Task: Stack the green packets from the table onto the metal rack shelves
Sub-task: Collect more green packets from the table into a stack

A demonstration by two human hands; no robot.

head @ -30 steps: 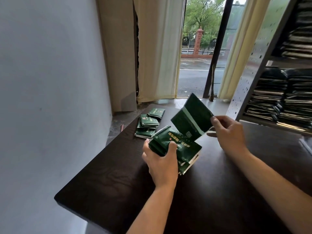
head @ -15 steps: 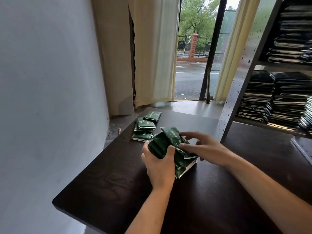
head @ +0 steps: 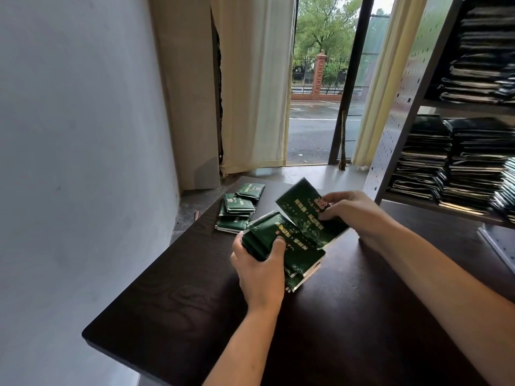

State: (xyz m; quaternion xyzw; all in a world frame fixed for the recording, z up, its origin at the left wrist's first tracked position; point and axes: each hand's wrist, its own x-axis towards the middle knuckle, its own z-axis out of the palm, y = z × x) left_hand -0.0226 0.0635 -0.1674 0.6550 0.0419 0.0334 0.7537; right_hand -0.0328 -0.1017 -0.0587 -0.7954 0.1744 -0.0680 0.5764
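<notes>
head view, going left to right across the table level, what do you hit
wall → packet pile → left hand → right hand → rack

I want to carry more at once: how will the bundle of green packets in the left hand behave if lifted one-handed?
Probably slippery: the bundle looks glossy, and its packets already lie fanned and offset under the left hand. Likely light, since the right hand holds a single packet by one edge. That packet stays fairly flat, so they seem semi-stiff.
</notes>
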